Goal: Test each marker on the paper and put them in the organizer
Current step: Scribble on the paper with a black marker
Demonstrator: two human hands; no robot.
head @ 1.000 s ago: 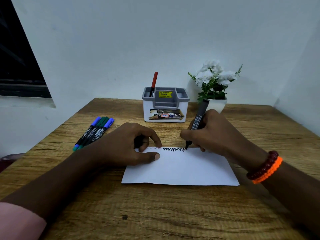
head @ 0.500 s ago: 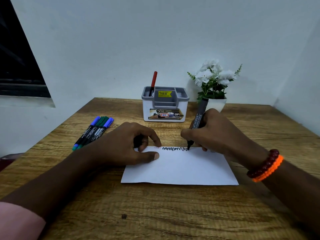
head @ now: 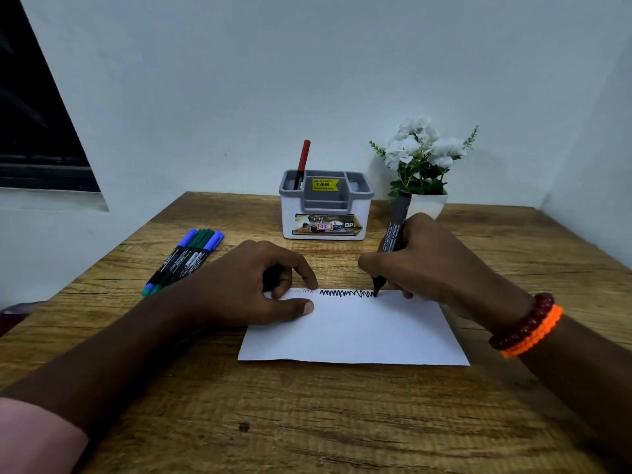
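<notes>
A white sheet of paper (head: pixel 359 333) lies on the wooden table. My right hand (head: pixel 431 265) grips a black marker (head: pixel 393 234), its tip touching the paper at the right end of a black zigzag line (head: pixel 345 293) along the top edge. A faint red scribble (head: pixel 302 291) sits left of it. My left hand (head: pixel 253 285) rests on the paper's top left corner, fingers curled around a dark piece that looks like the marker's cap (head: pixel 273 278). The grey and white organizer (head: pixel 325 213) stands behind, with a red marker (head: pixel 302 162) upright in its left compartment.
Several capped markers, blue and green (head: pixel 184 260), lie side by side on the table at the left. A white pot of white flowers (head: pixel 422 159) stands right of the organizer, just behind my right hand. Walls close the table in behind and at right.
My right hand has carried the marker tip a little to the right, lengthening the black zigzag. My left hand has stayed put on the paper.
</notes>
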